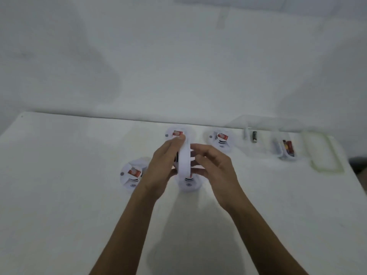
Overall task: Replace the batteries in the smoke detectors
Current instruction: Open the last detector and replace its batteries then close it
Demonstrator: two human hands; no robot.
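Held detector: a round white smoke detector (184, 159) stands on edge between both hands, lifted just above the table (69, 195); its rim faces the camera, and which face holds the battery door I cannot tell.
Left grip: the left hand (162, 167) is closed on the left face, fingers wrapped up to the top rim.
Right grip: the right hand (212, 165) cups the right face, fingers curled in loosely; whether they press or only steady is blurred.
Step in hand: probably twisting the shell apart or turning it to reach the battery.
Doing it well: hold one face still with the left grip, turn the other with the right, and keep the disc low over the table so a freed part falls only a little way.
Shape and material: flat disc, smooth hard white plastic, slippery at the rim; press with fingertip pads, not nails.
Below the grip: another detector (187, 184) lies flat, partly hidden.
Left of the grip: an opened detector (132, 175) showing a red battery.
Beyond the grip: two more detectors (176, 133), (221, 140), each with red showing.
Far right of the grip: clear plastic trays (286, 149) holding loose batteries (254, 136); a pale lid (325, 155) lies beside them.
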